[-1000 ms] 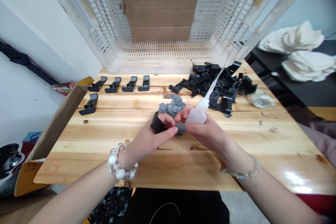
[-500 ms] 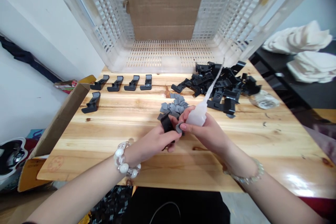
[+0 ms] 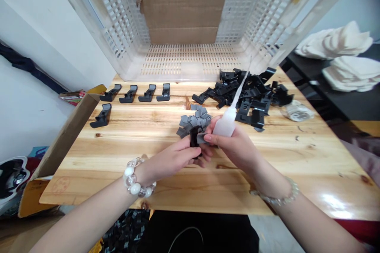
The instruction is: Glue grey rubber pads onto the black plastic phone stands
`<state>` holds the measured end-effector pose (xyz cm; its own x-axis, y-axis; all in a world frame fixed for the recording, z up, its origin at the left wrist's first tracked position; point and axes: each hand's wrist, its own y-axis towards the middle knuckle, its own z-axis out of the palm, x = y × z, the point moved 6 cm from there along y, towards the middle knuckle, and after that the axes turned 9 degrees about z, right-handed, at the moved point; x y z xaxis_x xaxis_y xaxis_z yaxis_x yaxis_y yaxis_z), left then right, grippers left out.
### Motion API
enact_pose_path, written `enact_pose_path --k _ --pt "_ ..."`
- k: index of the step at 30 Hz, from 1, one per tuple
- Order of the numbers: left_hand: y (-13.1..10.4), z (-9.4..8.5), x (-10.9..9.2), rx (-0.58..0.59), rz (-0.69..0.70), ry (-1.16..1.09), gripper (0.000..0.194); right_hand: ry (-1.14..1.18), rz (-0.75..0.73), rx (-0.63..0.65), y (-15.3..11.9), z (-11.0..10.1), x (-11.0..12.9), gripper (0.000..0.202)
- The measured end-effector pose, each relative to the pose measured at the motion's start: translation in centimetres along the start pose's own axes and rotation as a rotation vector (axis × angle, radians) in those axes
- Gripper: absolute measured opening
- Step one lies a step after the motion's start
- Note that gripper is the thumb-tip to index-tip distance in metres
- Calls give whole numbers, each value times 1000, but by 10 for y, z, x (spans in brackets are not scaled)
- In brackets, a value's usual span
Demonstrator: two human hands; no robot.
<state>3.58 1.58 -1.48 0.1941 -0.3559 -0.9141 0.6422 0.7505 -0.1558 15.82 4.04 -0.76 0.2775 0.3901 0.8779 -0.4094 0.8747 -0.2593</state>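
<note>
My left hand (image 3: 184,153) grips a black plastic bracket (image 3: 194,137) over the middle of the table. Between the thumb and finger of my right hand (image 3: 230,138) is a small grey pad (image 3: 202,138), held against or very close to the bracket. The same hand also keeps a white squeeze bottle (image 3: 225,124) in its palm, its long thin nozzle pointing up and away. Just beyond my hands lies a heap of loose grey pads (image 3: 194,118). Farther right is a pile of black brackets (image 3: 246,91). Several brackets with grey on them (image 3: 147,93) stand spaced out at the left.
A white plastic crate (image 3: 190,69) with cardboard inside stands on its side at the back. A tape roll (image 3: 298,111) lies by the pile's right end. White cloth-like stacks (image 3: 350,73) sit on a dark surface at right. A cardboard box (image 3: 68,138) is beside the table's left edge.
My left hand has turned the bracket more upright and shifted it slightly right. The grey pad in my right fingers has come to the bracket's side. The bottle has tilted a little.
</note>
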Motion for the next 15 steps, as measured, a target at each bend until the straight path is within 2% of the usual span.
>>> enact_pose_path --k 4,8,11,15 --pt "0 2 2 60 41 30 27 -7 -15 -140 -2 -10 1 32" --pt "2 6 4 62 19 -107 32 -41 27 -139 -3 -11 1 32" --pt "3 3 1 5 50 -123 42 -62 7 -180 -4 -12 5 34" --pt "4 1 -1 11 101 -95 60 -103 24 -175 -3 -10 6 35"
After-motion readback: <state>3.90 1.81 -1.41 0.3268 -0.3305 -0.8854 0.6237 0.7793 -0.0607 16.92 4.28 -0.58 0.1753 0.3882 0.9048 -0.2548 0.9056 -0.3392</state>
